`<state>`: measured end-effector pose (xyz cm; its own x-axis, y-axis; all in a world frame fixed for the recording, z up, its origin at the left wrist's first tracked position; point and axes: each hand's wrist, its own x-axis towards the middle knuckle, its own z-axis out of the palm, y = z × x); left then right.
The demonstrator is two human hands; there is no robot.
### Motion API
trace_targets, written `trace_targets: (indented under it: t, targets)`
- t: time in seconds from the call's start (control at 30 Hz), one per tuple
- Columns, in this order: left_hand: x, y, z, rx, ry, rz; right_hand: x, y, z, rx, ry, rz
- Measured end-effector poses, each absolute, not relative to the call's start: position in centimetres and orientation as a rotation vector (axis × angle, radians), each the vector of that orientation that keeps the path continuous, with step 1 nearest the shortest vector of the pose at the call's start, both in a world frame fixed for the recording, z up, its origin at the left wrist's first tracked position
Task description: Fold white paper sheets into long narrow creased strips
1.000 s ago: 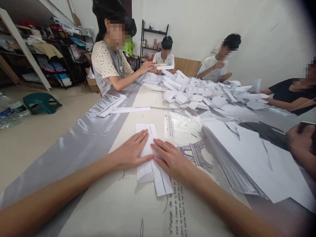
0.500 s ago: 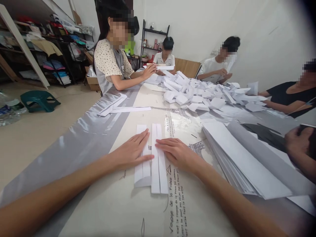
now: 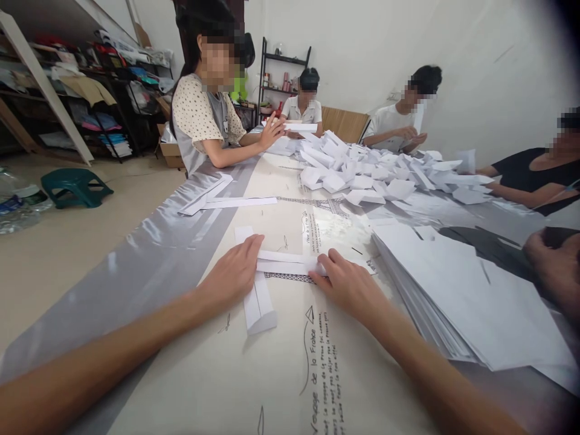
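Note:
My left hand (image 3: pixel 235 272) lies flat, fingers together, on a long folded white paper strip (image 3: pixel 256 302) that runs away from me on the printed tablecloth (image 3: pixel 290 374). My right hand (image 3: pixel 348 283) is closed in a pinch on a second folded paper strip (image 3: pixel 285 263), which lies crosswise between my two hands, its left end touching my left fingertips. A thick stack of white sheets (image 3: pixel 457 296) sits just right of my right hand.
A heap of folded white papers (image 3: pixel 376 169) covers the far table. Two loose strips (image 3: pixel 226 199) lie at mid left. Several other people sit around the table; one person's hand (image 3: pixel 555 272) is at the right edge. A green stool (image 3: pixel 75 186) stands on the floor.
The two strips lay side by side under my flat hands. My right hand has turned its strip crosswise and now pinches it; my left hand stays on the other strip.

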<state>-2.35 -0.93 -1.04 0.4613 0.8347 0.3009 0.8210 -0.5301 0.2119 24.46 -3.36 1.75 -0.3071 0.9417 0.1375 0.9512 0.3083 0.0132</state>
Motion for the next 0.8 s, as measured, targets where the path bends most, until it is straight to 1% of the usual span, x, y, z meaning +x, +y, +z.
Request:
trace_targets:
  t: [0.13,0.37,0.5,0.57,0.63,0.7,0.73,0.8]
  targets:
    - [-2.2,-1.1,-0.8,2.632,1.521,0.604,24.7,-3.3,1.6,-1.826,-2.443,-0.113]
    - [-1.9,-1.6,0.5,2.486,1.511,0.683,24.1,-3.2,1.9,-1.887,-2.435,0.078]
    - [-1.9,-1.6,0.3,2.616,1.448,0.626,23.3,-3.6,2.2,-1.991,-2.367,0.098]
    - [-1.9,-1.4,0.0,2.704,1.357,0.595,22.9,-4.1,2.4,-1.991,-2.282,0.228]
    - [-2.0,-1.2,-0.5,2.758,1.275,0.563,22.5,-4.8,2.6,-1.862,-2.236,0.516]
    - [-2.1,-1.0,-0.8,2.77,1.238,0.51,22.2,-5.4,2.6,-1.633,-2.267,0.798]
    - [-2.2,-0.9,-0.9,2.763,1.234,0.483,22.1,-5.6,2.5,-1.533,-2.291,0.854]
    - [-2.3,-0.7,-1.0,2.737,1.241,0.441,22.0,-5.6,2.4,-1.399,-2.344,0.801]
